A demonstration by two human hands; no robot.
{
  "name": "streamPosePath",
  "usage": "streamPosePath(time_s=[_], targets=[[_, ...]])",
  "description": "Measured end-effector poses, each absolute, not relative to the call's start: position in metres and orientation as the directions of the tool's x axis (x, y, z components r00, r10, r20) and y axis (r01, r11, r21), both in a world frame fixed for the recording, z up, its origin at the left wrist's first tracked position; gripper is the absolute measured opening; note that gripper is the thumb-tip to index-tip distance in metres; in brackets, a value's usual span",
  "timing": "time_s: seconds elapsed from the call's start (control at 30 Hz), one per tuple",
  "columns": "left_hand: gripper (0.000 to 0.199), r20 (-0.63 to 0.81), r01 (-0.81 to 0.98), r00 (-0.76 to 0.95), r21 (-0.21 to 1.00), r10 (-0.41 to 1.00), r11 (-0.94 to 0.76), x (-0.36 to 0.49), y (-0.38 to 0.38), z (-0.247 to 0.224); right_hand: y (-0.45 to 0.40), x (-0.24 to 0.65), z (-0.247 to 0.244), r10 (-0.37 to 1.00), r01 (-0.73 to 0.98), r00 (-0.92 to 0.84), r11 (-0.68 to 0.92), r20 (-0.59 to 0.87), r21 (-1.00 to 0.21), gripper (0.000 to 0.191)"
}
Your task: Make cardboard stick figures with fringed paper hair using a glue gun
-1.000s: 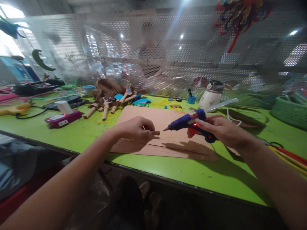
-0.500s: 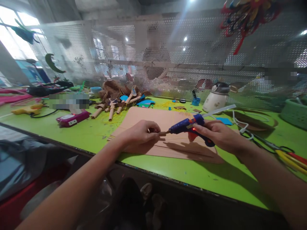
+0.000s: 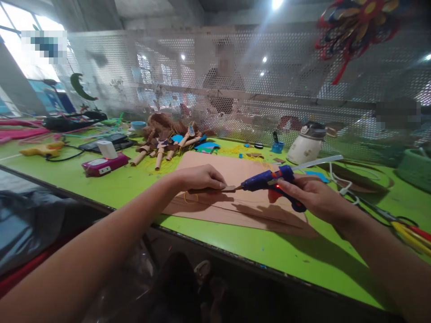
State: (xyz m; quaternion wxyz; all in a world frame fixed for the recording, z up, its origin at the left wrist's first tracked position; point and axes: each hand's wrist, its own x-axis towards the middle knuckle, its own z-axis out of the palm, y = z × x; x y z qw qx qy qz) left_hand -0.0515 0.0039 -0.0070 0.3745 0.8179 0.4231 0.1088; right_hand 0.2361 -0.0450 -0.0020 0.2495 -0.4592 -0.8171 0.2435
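Observation:
My right hand [image 3: 314, 195] is closed round a blue hot glue gun [image 3: 267, 179] with a lit red light. A clear glue stick [image 3: 318, 162] sticks out of its back end. The gun's nozzle is at the end of a small brown strip [image 3: 229, 189], which looks like card. My left hand [image 3: 204, 178] pinches that strip between thumb and fingers. Part of the strip is hidden under the hand, with a thin yellow strand [image 3: 190, 197] below it. Both hands are above a sheet of brown cardboard [image 3: 202, 161] on the green table.
Brown paper figures [image 3: 161, 143] lie at the back left among yellow strands. A purple power strip [image 3: 105, 165] with a white plug stands left. At the back right are a white bottle [image 3: 306, 142] and a small blue pot [image 3: 278, 146]. Yellow-handled scissors [image 3: 409, 237] and cables lie far right.
My left hand has turned flatter over the strip, and more of the strip and a yellow strand now show. The glue gun stays at the strip's end. The whole view has shifted slightly.

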Motion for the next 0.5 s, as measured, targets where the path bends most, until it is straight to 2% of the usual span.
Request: streamPosePath(time_s=[0.2, 0.5], targets=[[0.015, -0.274, 0.475, 0.642, 0.875, 0.716, -0.092, -0.043, 0.017, -0.004, -0.042, 0.238, -0.006, 0.861, 0.628, -0.465, 0.486, 0.207, -0.608, 0.046], [0.014, -0.307, 0.369, 0.703, 0.929, 0.641, 0.04, -0.048, 0.024, -0.012, -0.046, 0.236, -0.004, 0.842, 0.665, -0.461, 0.537, 0.279, -0.52, 0.044]])
